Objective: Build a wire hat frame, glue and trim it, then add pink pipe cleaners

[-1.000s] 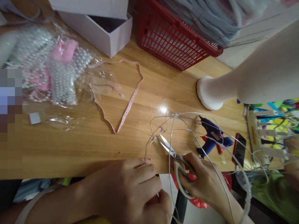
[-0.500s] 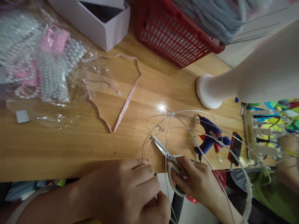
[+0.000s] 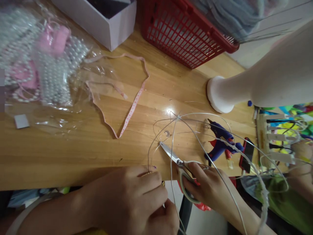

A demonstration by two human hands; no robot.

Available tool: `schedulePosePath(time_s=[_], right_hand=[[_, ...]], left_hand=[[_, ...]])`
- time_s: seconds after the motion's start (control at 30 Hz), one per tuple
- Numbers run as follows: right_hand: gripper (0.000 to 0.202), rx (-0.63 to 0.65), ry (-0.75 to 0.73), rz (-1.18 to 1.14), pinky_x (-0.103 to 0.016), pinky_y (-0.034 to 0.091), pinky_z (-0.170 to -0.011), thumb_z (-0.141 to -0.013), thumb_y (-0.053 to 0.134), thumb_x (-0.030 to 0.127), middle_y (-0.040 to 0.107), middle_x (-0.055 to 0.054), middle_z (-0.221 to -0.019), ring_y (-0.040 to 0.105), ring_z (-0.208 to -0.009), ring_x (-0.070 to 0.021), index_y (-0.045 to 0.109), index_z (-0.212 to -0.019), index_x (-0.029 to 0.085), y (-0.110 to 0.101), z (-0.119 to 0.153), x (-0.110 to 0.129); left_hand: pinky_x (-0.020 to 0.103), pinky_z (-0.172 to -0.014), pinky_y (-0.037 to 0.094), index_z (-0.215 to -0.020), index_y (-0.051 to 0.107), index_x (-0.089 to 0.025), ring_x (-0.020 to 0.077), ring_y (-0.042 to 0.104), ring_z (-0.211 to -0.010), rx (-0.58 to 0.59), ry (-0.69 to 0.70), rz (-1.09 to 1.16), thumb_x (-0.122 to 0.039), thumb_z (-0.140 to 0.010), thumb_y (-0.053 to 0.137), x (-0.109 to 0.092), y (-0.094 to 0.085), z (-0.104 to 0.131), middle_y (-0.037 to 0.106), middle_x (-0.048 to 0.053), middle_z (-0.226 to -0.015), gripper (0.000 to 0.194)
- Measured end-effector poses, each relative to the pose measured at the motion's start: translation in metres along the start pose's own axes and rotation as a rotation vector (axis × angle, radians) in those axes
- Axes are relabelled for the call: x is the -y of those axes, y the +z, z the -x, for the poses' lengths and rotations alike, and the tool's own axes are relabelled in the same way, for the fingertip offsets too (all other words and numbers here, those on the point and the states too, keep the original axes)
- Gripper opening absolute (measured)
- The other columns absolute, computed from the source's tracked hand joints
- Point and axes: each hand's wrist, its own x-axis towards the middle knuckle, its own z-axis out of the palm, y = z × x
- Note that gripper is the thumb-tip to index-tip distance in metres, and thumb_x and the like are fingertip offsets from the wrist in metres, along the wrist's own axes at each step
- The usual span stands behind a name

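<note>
Your left hand (image 3: 139, 199) grasps the wire frame (image 3: 179, 117), which arches over the table (image 3: 73, 153), seemingly to steady it, while your right hand (image 3: 211, 186) grips the scissors (image 3: 179, 162), probably angled so their nearly closed blades can reach between its strands

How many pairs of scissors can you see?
1: silver-bladed scissors with pale handles, in the person's right hand, left of the dark-blue glue gun. Others may be hidden.
</note>
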Motion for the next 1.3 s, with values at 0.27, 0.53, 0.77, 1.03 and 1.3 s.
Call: schedulePosePath(time_s=[0.27, 0.53, 0.77, 1.03, 1.3], right_hand=[[0.025, 0.072, -0.054, -0.027, -0.028, 0.035, -0.044, -0.106, 0.033, 0.028, 0.06, 0.003, -0.059, 0.058, -0.044, -0.0125, 0.054, -0.097, 0.018, -0.001, 0.002, -0.005], [0.026, 0.024, -0.058, -0.023, -0.026, 0.032, -0.043, -0.107, 0.033, 0.028, 0.056, 0.004, -0.055, 0.052, -0.042, -0.0103, 0.051, -0.09, 0.018, 0.004, 0.002, -0.001], [0.024, -0.058, -0.024, -0.003, -0.025, 0.034, -0.043, -0.105, 0.034, 0.028, 0.056, 0.004, -0.055, 0.053, -0.042, -0.011, 0.051, -0.091, 0.018, 0.014, 0.008, 0.001], [0.011, -0.074, 0.082, -0.061, -0.024, 0.036, -0.042, -0.097, 0.046, 0.026, 0.054, 0.006, -0.051, 0.053, -0.039, -0.0114, 0.047, -0.088, 0.022, 0.021, 0.012, 0.002], [0.016, -0.037, 0.108, -0.11, -0.022, 0.038, -0.042, -0.1, 0.042, 0.027, 0.056, 0.005, -0.054, 0.055, -0.041, -0.0111, 0.046, -0.085, 0.022, 0.015, 0.012, 0.008]], left_hand=[[0.033, -0.072, 0.058, -0.083, 0.065, -0.021, 0.0157, 0.046, -0.058, -0.049, 0.015, -0.023, -0.017, -0.086, 0.057, 0.002, 0.005, 0.003, 0.049, -0.003, -0.062, 0.01], [0.031, -0.06, 0.053, -0.08, 0.062, -0.022, 0.0163, 0.048, -0.057, -0.062, 0.008, -0.05, -0.014, -0.081, 0.059, 0.005, -0.002, 0.002, 0.049, -0.004, -0.061, 0.009], [0.032, -0.059, 0.05, -0.084, 0.061, -0.022, 0.0161, 0.048, -0.06, -0.081, 0.02, -0.048, -0.018, -0.081, 0.064, 0.004, 0.003, 0.005, 0.049, -0.004, -0.064, 0.005], [0.031, -0.061, 0.054, -0.086, 0.064, -0.022, 0.0165, 0.049, -0.058, -0.052, 0.009, -0.084, -0.016, -0.085, 0.061, 0.002, 0.0, 0.001, 0.053, -0.004, -0.063, 0.006], [0.031, -0.063, 0.057, -0.09, 0.065, -0.021, 0.0161, 0.05, -0.057, -0.039, 0.014, -0.044, -0.014, -0.089, 0.052, 0.001, 0.003, 0.002, 0.054, -0.004, -0.064, 0.015]])
